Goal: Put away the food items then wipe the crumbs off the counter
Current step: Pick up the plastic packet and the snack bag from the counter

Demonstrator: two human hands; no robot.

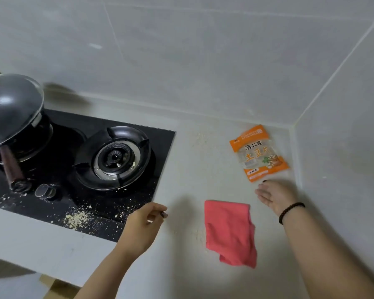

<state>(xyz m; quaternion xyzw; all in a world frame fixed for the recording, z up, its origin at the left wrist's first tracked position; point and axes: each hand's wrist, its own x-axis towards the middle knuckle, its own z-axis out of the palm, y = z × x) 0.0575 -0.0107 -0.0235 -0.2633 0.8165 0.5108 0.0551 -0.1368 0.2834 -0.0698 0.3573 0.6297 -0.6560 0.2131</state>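
Both hands hover low over the pale counter [188, 169] and neither holds anything. Reaching toward the far corner, the right hand [275, 196] has its fingers straight and loosely spread, palm turned inward, a dark bead bracelet [290, 212] on its wrist; its fingertips lie just short of the near edge of the orange snack packet [259, 153], and whether they touch it cannot be told. That packet lies flat on the counter just beyond the right hand, near the wall corner. Between the two hands, nearer the right one, lies a folded pink cloth [230, 233], flat on the counter. The left hand [144, 223] has its fingers loosely curled, poised at the near right corner of the black gas hob [58, 203]. Crumbs [77, 220] lie heaped on the hob's glass just left of that hand, with more scattered across the glass and on the counter beside the cloth. Beyond the left hand sits a bare burner [115, 158], and further left a dark wok [11, 113] on the other ring.
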